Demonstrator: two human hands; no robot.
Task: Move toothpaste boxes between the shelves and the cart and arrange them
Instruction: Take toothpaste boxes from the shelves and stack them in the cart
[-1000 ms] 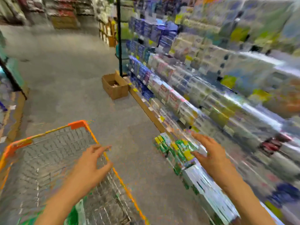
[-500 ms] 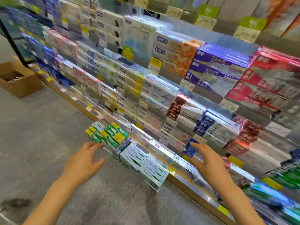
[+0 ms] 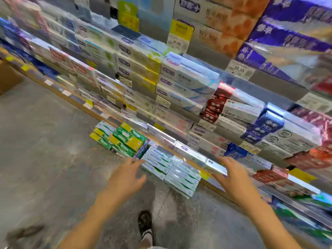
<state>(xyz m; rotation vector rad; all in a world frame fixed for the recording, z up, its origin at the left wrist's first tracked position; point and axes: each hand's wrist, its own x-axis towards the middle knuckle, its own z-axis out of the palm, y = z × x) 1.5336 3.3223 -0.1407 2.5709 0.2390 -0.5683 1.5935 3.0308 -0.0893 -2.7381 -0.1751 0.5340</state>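
Note:
Shelves [image 3: 161, 139] packed with toothpaste boxes fill the upper and right part of the view. At the bottom, a stack of white-and-green toothpaste boxes [image 3: 170, 169] juts out over the floor, with green-and-yellow boxes [image 3: 122, 139] to its left. My left hand [image 3: 125, 177] hovers open just left of the white-and-green stack, fingertips close to its end. My right hand [image 3: 231, 175] reaches with spread fingers to the low shelf edge just right of that stack. Neither hand holds a box. The cart is out of view.
Grey concrete floor [image 3: 45, 159] lies to the left and below. A corner of a cardboard box [image 3: 7, 78] shows at the far left edge. My shoe [image 3: 144, 223] stands on the floor between my arms. Yellow price tags [image 3: 181, 33] hang from shelf edges.
The view has swung from the cart to the shelves and moved closer. Both hands have advanced toward the white-and-green stack on the low shelf. The cart has left the view.

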